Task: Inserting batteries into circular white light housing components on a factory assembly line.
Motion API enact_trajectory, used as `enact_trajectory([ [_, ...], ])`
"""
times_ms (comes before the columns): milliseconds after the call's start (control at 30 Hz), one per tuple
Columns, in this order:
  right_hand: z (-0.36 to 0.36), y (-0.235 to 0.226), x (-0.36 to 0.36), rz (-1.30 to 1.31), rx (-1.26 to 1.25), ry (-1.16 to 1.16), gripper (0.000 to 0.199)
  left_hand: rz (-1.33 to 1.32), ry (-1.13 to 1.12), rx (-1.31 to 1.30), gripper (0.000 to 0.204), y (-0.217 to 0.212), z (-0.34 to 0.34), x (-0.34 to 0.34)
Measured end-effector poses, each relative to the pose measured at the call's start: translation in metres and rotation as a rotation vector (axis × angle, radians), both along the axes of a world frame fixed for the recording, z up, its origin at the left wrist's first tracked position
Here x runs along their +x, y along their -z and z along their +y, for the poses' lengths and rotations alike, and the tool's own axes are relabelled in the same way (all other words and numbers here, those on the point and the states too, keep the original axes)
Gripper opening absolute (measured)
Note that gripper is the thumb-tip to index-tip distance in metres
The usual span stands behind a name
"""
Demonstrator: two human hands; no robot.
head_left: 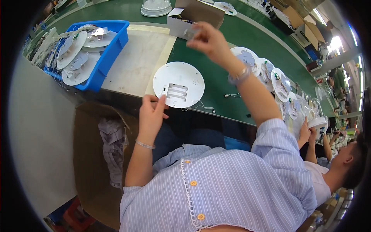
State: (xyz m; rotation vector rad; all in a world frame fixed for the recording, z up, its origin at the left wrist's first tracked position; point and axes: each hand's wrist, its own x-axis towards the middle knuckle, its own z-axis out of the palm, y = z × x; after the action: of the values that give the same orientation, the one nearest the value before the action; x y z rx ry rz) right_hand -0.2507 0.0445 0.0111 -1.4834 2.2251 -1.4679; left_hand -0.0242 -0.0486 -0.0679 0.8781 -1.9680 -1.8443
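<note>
A round white plastic housing [162, 75] lies at the bench's near edge, its battery compartment [177, 92] facing up and its slots bare. My left hand [151, 118] pinches the housing's near-left rim between thumb and fingers. A thin white cable with a small plug [213, 111] trails from the housing to the right. My right hand [210, 42] is raised over the bench beside an open cardboard box [179, 26], its fingers bent and blurred. Whether anything small is in those fingers I cannot make out. Small dark items show inside the box.
On the left, a blue bin [112, 58] holds several white discs with wiring. More part-assembled discs [247, 58] line the green bench [220, 83] to the right, where another person's hands [306, 133] work. Below left stands a large carton [91, 154] with crumpled material inside.
</note>
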Motion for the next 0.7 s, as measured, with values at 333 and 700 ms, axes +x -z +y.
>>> enact_trajectory([
  [333, 0.047, 0.039, 0.073, -0.196, 0.102, -0.132, 0.018, 0.056, 0.218, 0.402, 0.028, 0.004, -0.01, -0.01],
  [700, 0.045, 0.043, 0.087, 0.197, 0.092, 0.008, 0.017, 0.408, 0.202, 0.55, 0.027, 0.007, 0.006, -0.013],
])
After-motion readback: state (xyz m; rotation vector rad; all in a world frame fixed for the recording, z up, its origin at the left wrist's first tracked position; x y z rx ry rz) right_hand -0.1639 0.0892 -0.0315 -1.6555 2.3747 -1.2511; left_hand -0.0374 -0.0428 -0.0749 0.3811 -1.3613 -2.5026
